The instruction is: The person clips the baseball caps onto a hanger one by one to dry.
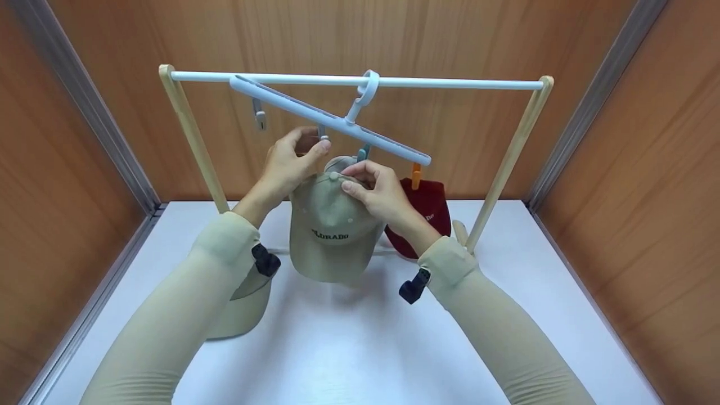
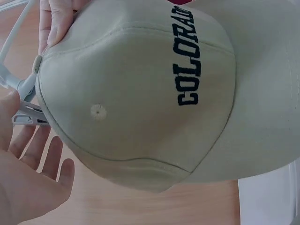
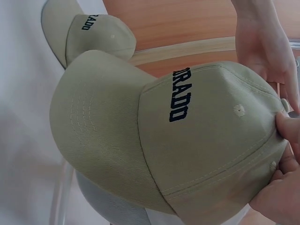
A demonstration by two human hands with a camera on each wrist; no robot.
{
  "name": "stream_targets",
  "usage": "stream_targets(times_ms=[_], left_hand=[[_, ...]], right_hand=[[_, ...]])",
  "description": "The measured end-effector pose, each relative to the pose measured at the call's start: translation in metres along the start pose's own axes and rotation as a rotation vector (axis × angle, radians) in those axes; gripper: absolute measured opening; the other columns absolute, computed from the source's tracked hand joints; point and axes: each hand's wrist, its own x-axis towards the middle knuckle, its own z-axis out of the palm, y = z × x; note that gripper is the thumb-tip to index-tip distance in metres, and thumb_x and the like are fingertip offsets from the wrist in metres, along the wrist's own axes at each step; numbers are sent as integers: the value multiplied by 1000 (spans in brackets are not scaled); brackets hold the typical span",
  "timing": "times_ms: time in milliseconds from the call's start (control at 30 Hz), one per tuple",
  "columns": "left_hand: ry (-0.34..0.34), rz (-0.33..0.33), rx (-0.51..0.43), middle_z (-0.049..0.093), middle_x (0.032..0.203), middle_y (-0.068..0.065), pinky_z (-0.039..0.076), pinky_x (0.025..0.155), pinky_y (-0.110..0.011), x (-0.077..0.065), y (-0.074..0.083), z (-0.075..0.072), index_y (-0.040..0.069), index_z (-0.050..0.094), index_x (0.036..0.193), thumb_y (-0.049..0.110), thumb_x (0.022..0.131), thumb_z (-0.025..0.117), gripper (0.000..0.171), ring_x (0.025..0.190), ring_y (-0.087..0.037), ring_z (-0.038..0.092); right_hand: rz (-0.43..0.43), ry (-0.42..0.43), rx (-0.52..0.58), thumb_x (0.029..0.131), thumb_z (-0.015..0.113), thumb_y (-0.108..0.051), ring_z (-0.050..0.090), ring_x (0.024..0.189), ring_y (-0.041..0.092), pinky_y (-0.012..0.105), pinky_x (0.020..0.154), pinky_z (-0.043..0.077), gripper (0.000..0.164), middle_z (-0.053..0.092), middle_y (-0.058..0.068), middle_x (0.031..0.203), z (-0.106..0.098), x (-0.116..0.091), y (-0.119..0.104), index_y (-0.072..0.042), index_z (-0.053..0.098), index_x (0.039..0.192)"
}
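Observation:
A beige baseball cap (image 1: 332, 208) with dark COLORADO lettering hangs brim down below a tilted light-blue hanger (image 1: 292, 107). My right hand (image 1: 382, 194) pinches the top of its crown beside the button, thumb in front. Just left of it, my left hand (image 1: 292, 157) pinches a grey clip (image 1: 322, 134) on the hanger between thumb and fingers. In the left wrist view the clip (image 2: 30, 115) sits right at the crown's top edge. Behind the beige cap, a grey cap (image 3: 108, 201) is mostly hidden, under a teal clip (image 1: 363, 153).
The hanger hooks over a white rod (image 1: 461, 83) on wooden posts (image 1: 194, 135). A maroon cap (image 1: 439, 199) hangs from an orange clip (image 1: 416, 175) at right. Another grey clip (image 1: 260, 118) dangles at left. A second beige cap (image 1: 242, 315) lies on the white table by my left forearm.

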Motion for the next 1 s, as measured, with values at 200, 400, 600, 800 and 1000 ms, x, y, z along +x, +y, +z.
stream_targets(times_ms=[200, 400, 600, 800, 1000], left_hand=[[17, 16, -2, 70, 129, -7, 51, 107, -42, 1, 3, 6, 10, 59, 146, 43, 104, 69, 54, 121, -21, 64], [38, 44, -21, 72, 120, -7, 50, 102, -41, -1, 6, 9, 13, 63, 139, 46, 104, 68, 48, 115, -20, 64], [37, 67, -18, 72, 119, -9, 51, 103, -41, -2, 8, 8, 11, 64, 135, 42, 105, 68, 44, 113, -18, 65], [14, 96, -15, 69, 113, -7, 51, 94, -35, -3, 7, 4, 6, 65, 136, 36, 107, 66, 42, 106, -18, 62], [21, 104, -31, 65, 105, -6, 48, 86, -32, -5, 9, 4, 3, 69, 128, 33, 107, 66, 37, 98, -19, 58]], right_hand=[[-4, 3, 6, 100, 75, -13, 70, 112, 19, 32, 105, 55, 22, 77, 3, 118, 0, 0, 1, -10, 73, 122], [-4, 8, 16, 100, 75, -16, 70, 114, 18, 30, 107, 54, 24, 76, 1, 121, 0, -2, 2, -13, 73, 123], [-12, 10, 9, 100, 75, -18, 71, 115, 16, 29, 107, 53, 24, 76, -1, 121, 1, -2, 2, -14, 74, 123], [-30, 0, 23, 100, 74, -14, 70, 115, 18, 32, 107, 54, 22, 76, 1, 121, 1, -1, 4, -12, 73, 122], [-42, 3, 32, 101, 73, -11, 70, 114, 20, 32, 107, 54, 21, 76, 3, 120, -1, 0, 7, -11, 73, 122]])
